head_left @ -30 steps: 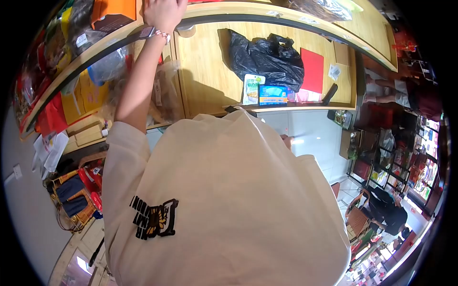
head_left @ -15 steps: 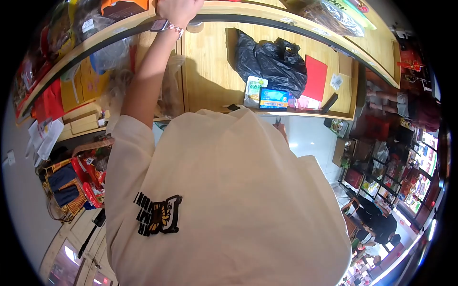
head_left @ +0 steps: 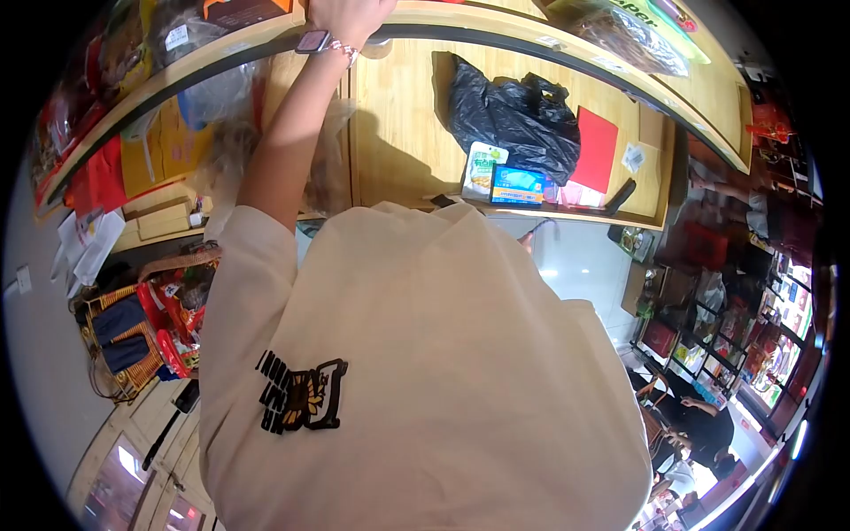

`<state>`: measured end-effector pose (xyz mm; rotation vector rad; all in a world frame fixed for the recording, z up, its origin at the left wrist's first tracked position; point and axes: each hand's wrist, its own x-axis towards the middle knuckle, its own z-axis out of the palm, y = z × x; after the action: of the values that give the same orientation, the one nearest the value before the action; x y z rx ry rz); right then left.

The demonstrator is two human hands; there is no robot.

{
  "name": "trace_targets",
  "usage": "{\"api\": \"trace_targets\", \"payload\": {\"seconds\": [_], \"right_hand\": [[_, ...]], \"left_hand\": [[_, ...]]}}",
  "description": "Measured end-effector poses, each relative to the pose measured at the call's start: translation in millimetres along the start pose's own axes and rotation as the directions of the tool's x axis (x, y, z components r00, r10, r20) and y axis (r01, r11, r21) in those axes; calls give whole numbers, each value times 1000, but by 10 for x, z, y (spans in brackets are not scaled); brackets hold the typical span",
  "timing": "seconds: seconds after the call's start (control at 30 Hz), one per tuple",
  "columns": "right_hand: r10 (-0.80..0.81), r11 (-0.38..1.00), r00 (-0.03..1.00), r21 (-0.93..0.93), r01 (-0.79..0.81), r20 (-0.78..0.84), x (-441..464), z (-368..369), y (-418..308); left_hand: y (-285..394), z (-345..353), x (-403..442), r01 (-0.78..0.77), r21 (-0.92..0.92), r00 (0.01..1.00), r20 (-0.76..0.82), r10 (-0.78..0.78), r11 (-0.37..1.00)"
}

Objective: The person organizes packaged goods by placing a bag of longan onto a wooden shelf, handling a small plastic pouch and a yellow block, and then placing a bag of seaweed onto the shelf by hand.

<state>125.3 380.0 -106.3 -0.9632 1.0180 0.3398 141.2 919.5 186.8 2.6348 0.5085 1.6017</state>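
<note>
My left hand (head_left: 351, 18) reaches up to the wooden shelf edge (head_left: 434, 16) at the top of the view, a watch (head_left: 312, 42) and a bracelet on its wrist. The frame's top cuts off its fingers, so I cannot see what they hold. My right hand is not visible; a small skin-coloured shape (head_left: 528, 242) with a thin dark arc shows beside my shirt, too unclear to name. On the shelf below lie a black plastic bag (head_left: 513, 111), a green-and-white packet (head_left: 479, 170), a blue box (head_left: 520, 186) and a red sheet (head_left: 595, 149).
Bagged goods (head_left: 611, 35) and an orange-and-black box (head_left: 248, 11) sit on the upper shelf. A wicker basket (head_left: 115, 341) and red packets stand at the left. At the lower right, another person in dark clothes (head_left: 699, 425) is near stocked racks.
The shelf, its contents and my left arm appear shifted slightly to the right. My left hand stays at the shelf edge. The skin-coloured shape beside my shirt has changed its look.
</note>
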Motion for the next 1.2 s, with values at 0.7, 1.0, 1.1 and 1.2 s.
{"api": "trace_targets", "payload": {"seconds": [0.7,1.0,1.1,1.2], "right_hand": [[-252,967,940,-87,238,-230,-63,30,32],[-356,935,885,-116,336,-302,-103,97,-28],[-409,911,845,-110,396,-343,-87,187,-86],[-482,869,766,-118,481,-426,-94,304,-209]], "left_hand": [[-15,35,5,-17,-11,999,-36,17,1000],[-26,50,-25,15,-13,1000,-7,-15,1000],[6,19,14,34,-7,999,16,-33,999],[-1,32,-18,53,-2,999,10,-53,999]]}}
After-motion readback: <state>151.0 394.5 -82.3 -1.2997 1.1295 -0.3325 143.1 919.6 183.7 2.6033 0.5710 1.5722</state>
